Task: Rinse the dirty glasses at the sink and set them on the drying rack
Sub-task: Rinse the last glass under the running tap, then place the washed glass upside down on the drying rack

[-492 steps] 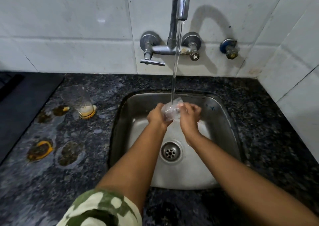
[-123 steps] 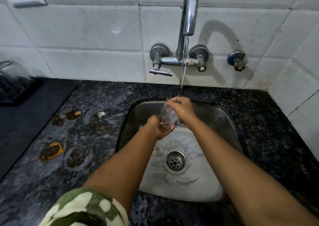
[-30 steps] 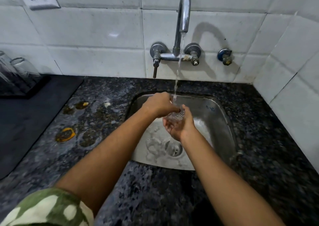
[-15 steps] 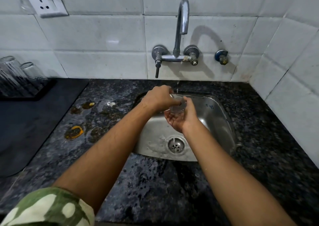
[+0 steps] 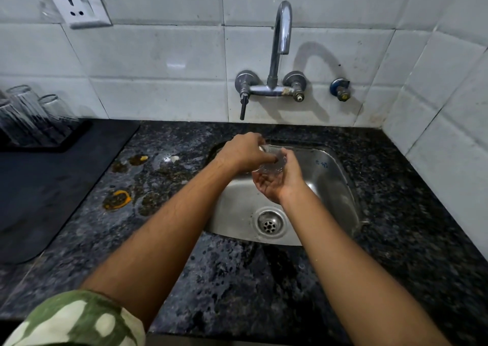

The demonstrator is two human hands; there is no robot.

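Holding the small clear drinking glass (image 5: pixel 272 161) above the square steel sink basin (image 5: pixel 333 187), your left hand (image 5: pixel 241 152) grips its rim from above; your right hand (image 5: pixel 280 182) cups it from below, fingers curled round its side.

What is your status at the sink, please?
Left hand grip on glass from above, right hand cupped under it. Glass over sink, no stream visible from tap. Rack far left holds upturned glasses, stained counter between.
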